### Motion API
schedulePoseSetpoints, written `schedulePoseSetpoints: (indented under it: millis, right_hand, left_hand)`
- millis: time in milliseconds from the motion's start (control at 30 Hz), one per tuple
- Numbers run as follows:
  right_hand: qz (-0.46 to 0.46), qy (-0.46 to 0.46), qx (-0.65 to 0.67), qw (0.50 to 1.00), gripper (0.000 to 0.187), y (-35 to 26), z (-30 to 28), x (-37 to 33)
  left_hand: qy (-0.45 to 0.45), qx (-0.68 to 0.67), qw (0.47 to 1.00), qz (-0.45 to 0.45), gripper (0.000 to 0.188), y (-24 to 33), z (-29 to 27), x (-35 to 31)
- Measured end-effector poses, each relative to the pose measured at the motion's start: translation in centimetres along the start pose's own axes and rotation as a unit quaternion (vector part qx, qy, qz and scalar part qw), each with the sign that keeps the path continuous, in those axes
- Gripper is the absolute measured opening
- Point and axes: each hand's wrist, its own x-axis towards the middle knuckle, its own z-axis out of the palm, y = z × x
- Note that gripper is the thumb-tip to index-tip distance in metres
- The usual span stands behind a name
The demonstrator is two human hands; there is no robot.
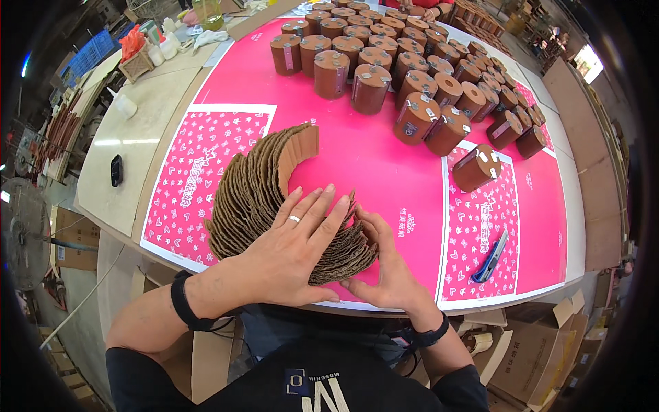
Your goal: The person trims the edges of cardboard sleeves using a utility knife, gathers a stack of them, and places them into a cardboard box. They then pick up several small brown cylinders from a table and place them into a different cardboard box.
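Observation:
A thick stack of brown corrugated cardboard pieces (254, 185) fans out in a curve on the pink sheet in front of me. My left hand (295, 240), with a ring on one finger, lies across the near part of the stack, its fingers stretched out over the top. At the stack's right end, my right hand (384, 264) curls around the cardboard, thumb on the near side and fingers on the far side. Its fingertips are partly hidden behind the pieces. A blue utility knife (491, 257) rests on the sheet to the right of my hands.
Many brown cylinders (371, 89) with metal fittings crowd the table's far side; one (476, 168) lies nearer. At left are a black object (117, 170), a white squeeze bottle (122, 103) and a basket (137, 65). Cardboard boxes (535, 350) stand below at right. Another person's hand (431, 14) shows at the far edge.

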Motion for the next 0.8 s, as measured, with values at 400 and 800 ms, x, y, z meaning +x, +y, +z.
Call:
schedulePoseSetpoints:
  millis: [400,800]
  right_hand:
    - [0.017,-0.07,-0.049,0.996,0.103,-1.4,-1.7,2.0]
    - [-0.004,-0.068,-0.129,0.989,0.068,-0.5,-1.8,1.8]
  left_hand:
    - [-0.022,0.016,1.0,0.013,0.13,-0.3,0.2,0.0]
    - [-0.012,-0.142,0.981,-0.135,0.083,-1.9,-2.1,1.8]
